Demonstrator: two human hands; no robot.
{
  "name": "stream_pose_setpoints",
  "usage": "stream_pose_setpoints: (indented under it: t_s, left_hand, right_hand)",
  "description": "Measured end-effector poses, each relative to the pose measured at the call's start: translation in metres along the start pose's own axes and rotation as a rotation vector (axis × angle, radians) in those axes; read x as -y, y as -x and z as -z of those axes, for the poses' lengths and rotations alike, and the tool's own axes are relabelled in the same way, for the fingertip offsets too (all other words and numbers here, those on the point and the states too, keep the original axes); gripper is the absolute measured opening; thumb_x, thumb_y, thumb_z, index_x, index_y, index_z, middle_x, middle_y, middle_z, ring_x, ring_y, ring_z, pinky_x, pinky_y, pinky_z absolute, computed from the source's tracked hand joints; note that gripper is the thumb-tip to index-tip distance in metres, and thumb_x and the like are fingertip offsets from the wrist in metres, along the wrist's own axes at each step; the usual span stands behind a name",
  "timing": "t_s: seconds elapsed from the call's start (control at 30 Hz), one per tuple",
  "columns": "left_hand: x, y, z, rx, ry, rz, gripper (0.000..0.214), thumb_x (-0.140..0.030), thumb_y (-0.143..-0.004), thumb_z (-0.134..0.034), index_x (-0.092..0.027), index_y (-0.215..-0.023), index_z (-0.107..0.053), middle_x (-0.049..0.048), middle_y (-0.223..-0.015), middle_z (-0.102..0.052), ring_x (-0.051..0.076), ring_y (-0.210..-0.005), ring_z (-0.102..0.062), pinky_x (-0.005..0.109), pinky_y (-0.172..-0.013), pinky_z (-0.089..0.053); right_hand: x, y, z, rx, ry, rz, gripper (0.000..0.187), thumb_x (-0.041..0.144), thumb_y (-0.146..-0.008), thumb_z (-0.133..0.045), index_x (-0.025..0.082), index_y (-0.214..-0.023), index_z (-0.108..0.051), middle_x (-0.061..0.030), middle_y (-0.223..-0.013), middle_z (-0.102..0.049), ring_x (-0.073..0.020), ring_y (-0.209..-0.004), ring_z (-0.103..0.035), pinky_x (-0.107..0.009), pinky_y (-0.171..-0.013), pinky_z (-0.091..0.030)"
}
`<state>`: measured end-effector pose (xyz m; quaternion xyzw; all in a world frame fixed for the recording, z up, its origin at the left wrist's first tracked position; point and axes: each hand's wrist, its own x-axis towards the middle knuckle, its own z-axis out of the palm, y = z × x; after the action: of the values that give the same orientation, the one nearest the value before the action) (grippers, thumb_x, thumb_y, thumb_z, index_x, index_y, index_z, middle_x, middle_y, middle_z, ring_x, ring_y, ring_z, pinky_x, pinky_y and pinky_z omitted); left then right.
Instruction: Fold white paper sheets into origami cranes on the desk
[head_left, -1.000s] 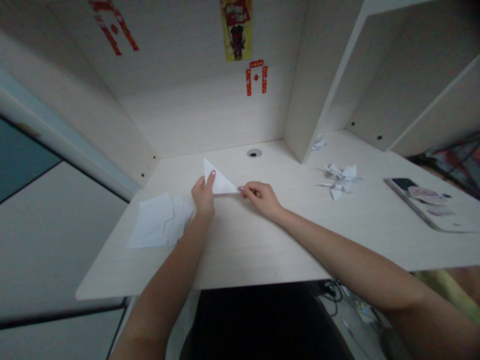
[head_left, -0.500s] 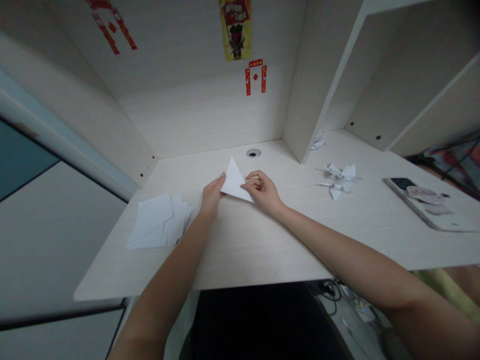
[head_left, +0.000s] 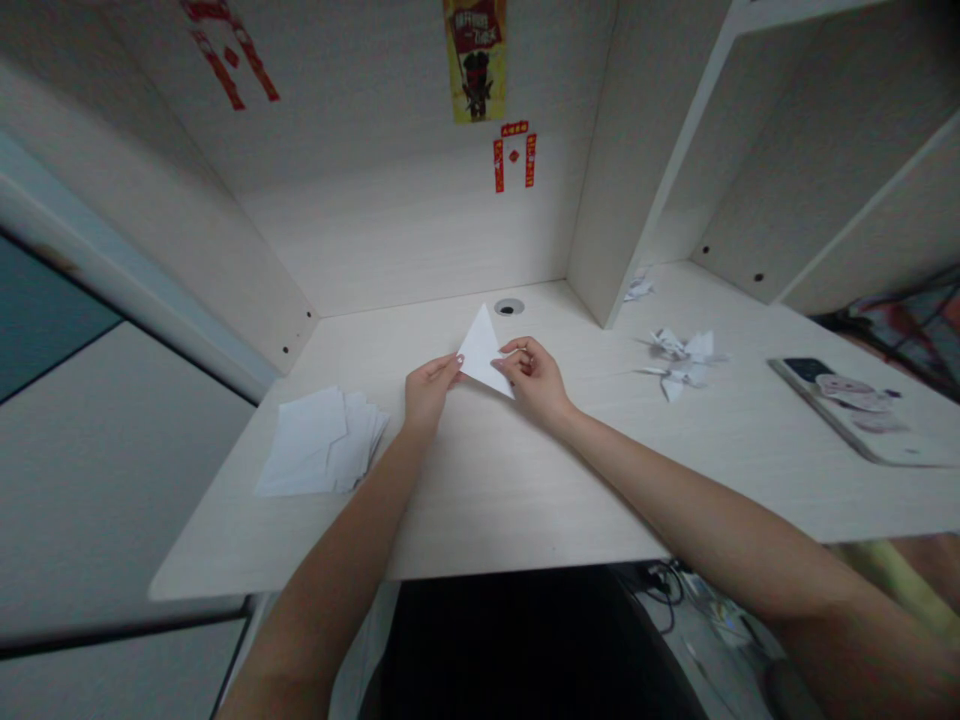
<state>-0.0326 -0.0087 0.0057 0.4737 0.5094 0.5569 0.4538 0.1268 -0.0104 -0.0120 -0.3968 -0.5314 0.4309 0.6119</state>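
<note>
- Paper triangle (head_left: 480, 345) sits between your two hands, its tip pointing away from you; whether it rests on the surface (head_left: 495, 500) or is lifted slightly, you cannot tell from this view.
- Your left hand (head_left: 425, 397) pinches the triangle's left corner between thumb and fingers (head_left: 439, 364).
- Your right hand (head_left: 541, 386) holds the opposite side near its lower corner, thumb and index finger close together on the paper.
- Done, judging by the shape: this piece has been folded into a triangle with straight edges. How many layers it has is too small to tell.
- Also done: several folded paper shapes (head_left: 686, 347), with points sticking out, lie to the right of your right fingers, well apart from them.
- Left as it stands: the triangle shows none of those spread points, so it looks to be at an early stage.
- Unfolded too: a stack of sheets (head_left: 304, 440) lies flat to the left of your left fingers, apart from them.
</note>
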Motion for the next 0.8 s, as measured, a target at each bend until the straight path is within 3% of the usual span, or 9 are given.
stream_pose_setpoints:
  t_s: [0.27, 0.37, 0.5, 0.8]
  left_hand:
    - [-0.0039, 0.0023, 0.0000, -0.067, -0.053, -0.080, 0.026, -0.035, -0.068, -0.066, -0.013, -0.082, -0.072, 0.0042, -0.071, -0.070, 0.013, -0.061, -0.059, 0.024, -0.060, -0.045]
    - [-0.0068, 0.0044, -0.0016, -0.068, -0.073, -0.101, 0.022, -0.033, -0.069, -0.066, -0.013, -0.078, -0.071, 0.0038, -0.069, -0.069, 0.012, -0.059, -0.059, 0.024, -0.059, -0.044]
    - [-0.0075, 0.0059, -0.0028, -0.019, -0.080, -0.128, 0.020, -0.032, -0.070, -0.065, -0.014, -0.076, -0.070, 0.0034, -0.069, -0.068, 0.012, -0.061, -0.058, 0.023, -0.060, -0.043]
    - [-0.0088, 0.0072, -0.0026, 0.043, -0.080, -0.137, 0.023, -0.035, -0.070, -0.064, -0.014, -0.079, -0.069, 0.0019, -0.066, -0.066, 0.011, -0.061, -0.057, 0.022, -0.060, -0.042]
  right_hand:
    - [0.0008, 0.0023, -0.0004, 0.071, 0.066, 0.040, 0.028, 0.036, -0.069, -0.067, 0.020, -0.088, -0.055, 0.0046, -0.060, -0.053, -0.0100, -0.053, -0.048, -0.022, -0.052, -0.037]
    - [0.0045, 0.0055, 0.0011, 0.043, 0.235, 0.100, 0.035, 0.040, -0.065, -0.071, 0.022, -0.092, -0.057, 0.0004, -0.078, -0.061, -0.0120, -0.061, -0.053, -0.024, -0.055, -0.041]
    - [0.0091, 0.0091, 0.0041, 0.097, 0.467, 0.156, 0.050, 0.043, -0.057, -0.075, 0.024, -0.098, -0.056, -0.0023, -0.093, -0.064, -0.0162, -0.070, -0.058, -0.028, -0.060, -0.045]
    - [0.0029, 0.0093, 0.0061, 0.149, 0.554, 0.142, 0.045, 0.040, -0.069, -0.068, 0.028, -0.108, -0.051, -0.0028, -0.098, -0.067, -0.0192, -0.073, -0.064, -0.034, -0.066, -0.051]
